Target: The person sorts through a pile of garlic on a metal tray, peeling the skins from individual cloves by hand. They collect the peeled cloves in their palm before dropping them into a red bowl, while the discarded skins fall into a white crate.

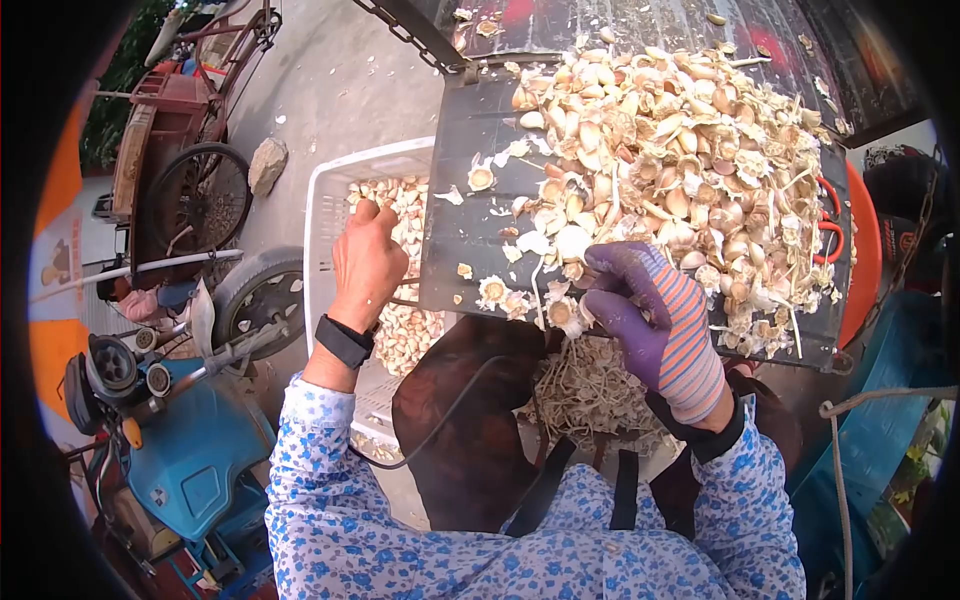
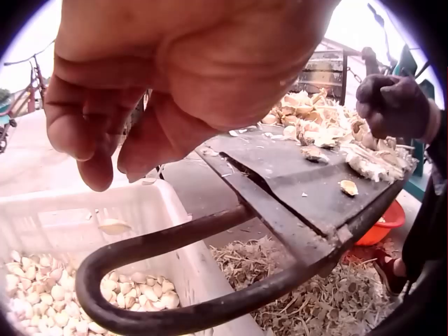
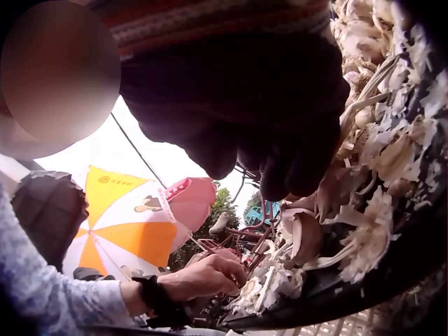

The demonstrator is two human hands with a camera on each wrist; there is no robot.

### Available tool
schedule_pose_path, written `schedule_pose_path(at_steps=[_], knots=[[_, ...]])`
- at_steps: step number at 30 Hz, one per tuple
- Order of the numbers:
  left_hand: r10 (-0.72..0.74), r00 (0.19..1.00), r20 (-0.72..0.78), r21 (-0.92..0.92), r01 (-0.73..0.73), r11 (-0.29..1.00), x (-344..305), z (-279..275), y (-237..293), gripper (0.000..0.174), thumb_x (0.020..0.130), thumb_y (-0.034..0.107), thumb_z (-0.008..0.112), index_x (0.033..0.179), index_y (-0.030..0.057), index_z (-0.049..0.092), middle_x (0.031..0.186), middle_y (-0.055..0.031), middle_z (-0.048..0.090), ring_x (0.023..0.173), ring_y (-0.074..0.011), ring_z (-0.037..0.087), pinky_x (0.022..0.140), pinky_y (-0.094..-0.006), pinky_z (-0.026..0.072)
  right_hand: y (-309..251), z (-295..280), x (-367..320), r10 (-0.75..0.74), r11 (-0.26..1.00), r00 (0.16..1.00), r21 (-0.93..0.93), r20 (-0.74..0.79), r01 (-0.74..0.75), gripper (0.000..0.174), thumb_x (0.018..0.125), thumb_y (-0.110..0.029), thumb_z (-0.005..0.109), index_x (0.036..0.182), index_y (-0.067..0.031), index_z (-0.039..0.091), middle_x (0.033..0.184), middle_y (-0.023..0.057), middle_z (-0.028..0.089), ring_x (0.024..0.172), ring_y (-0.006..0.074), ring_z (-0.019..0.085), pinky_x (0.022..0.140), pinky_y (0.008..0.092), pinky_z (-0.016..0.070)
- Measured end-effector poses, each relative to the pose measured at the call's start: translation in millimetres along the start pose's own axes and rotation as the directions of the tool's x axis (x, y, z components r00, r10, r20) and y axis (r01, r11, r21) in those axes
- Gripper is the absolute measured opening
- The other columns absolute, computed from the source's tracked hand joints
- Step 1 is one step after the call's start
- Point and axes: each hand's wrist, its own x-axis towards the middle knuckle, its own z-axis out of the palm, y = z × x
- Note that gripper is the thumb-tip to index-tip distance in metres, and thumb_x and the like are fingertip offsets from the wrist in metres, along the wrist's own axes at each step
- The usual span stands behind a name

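Note:
My bare left hand (image 1: 370, 255) is over a white crate (image 1: 318, 215) of loose garlic cloves (image 1: 408, 325). In the left wrist view its loosely bent fingers point down with nothing visible between them, and a single clove (image 2: 114, 226) shows below, against the crate's wall. My right hand (image 1: 650, 320), in a purple and striped glove, is at the near edge of a heap of garlic (image 1: 690, 150) on a dark metal tray (image 1: 470, 220). Its thumb and forefinger are bent with a gap between them. In the right wrist view, the gloved fingers hang beside papery husks (image 3: 374, 231).
A bent metal handle (image 2: 168, 315) juts from the tray over the crate. Dry stalks and husks (image 1: 590, 385) lie below the tray's near edge. A red-orange tub (image 1: 865, 250) is at the right. Parked vehicles, one with a blue body (image 1: 195, 450), stand at the left.

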Motion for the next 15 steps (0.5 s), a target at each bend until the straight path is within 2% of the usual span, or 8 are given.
schedule_pose_path(at_steps=[2,5,8,11,12,15], knots=[[0.041,0.971,-0.236,-0.204,-0.091,0.975,9,-8,17,0.029,0.075,-0.004,0.051,0.103,0.0022,0.059,0.114,-0.0209,0.055,0.106,-0.0399,0.054,0.084,-0.0453,0.0468,6,4,-1,-0.015,0.997,0.998,0.079,-0.065,0.020,0.026,0.081,-0.006,0.063,0.106,0.0022,0.059,0.083,0.0137,0.058,0.071,0.0241,0.060,0.063,0.0325,0.0485],[0.245,0.944,-0.221,-0.367,-0.313,0.876,25,1,57,0.037,0.082,0.001,0.054,0.119,0.0034,0.055,0.133,-0.0217,0.046,0.122,-0.0386,0.043,0.100,-0.0440,0.0375,7,2,-1,0.014,0.998,0.998,0.069,-0.066,-0.009,0.024,0.081,-0.006,0.064,0.103,0.0024,0.060,0.082,0.0143,0.059,0.070,0.0232,0.061,0.063,0.0320,0.0489],[0.245,0.968,-0.055,-0.293,-0.250,0.923,19,20,62,0.042,0.087,0.004,0.053,0.128,0.0026,0.048,0.141,-0.0190,0.038,0.130,-0.0375,0.036,0.108,-0.0415,0.0294,5,-4,-6,0.013,0.999,0.997,0.036,-0.077,-0.010,0.024,0.080,-0.006,0.065,0.102,0.0021,0.061,0.080,0.0143,0.060,0.069,0.0230,0.062,0.062,0.0320,0.0489],[0.234,0.969,-0.079,-0.338,-0.247,0.908,-7,23,64,0.041,0.084,0.004,0.055,0.123,-0.0050,0.048,0.136,-0.0285,0.038,0.126,-0.0424,0.036,0.104,-0.0452,0.0331,-3,-10,-8,-0.023,0.999,0.991,0.046,-0.128,0.029,0.023,0.081,-0.007,0.065,0.101,0.0024,0.061,0.078,0.0137,0.060,0.067,0.0228,0.062,0.062,0.0312,0.0487],[0.183,0.983,0.036,-0.388,-0.155,0.908,-14,19,67,0.044,0.088,0.006,0.053,0.130,-0.0034,0.044,0.143,-0.0254,0.031,0.133,-0.0403,0.029,0.109,-0.0429,0.0274,-7,-12,-8,-0.033,0.999,0.992,0.022,-0.121,0.036,0.024,0.081,-0.009,0.065,0.102,0.0028,0.061,0.078,0.0139,0.060,0.067,0.0225,0.062,0.061,0.0307,0.0484],[0.179,0.950,0.255,-0.381,-0.071,0.922,-39,-1,97,0.049,0.089,0.009,0.054,0.135,-0.0016,0.039,0.145,-0.0256,0.028,0.135,-0.0427,0.025,0.111,-0.0450,0.0240,-2,-14,-12,-0.071,0.996,0.992,0.039,-0.107,0.075,0.025,0.082,-0.010,0.065,0.103,0.0026,0.060,0.079,0.0144,0.061,0.067,0.0221,0.063,0.061,0.0306,0.0484]])
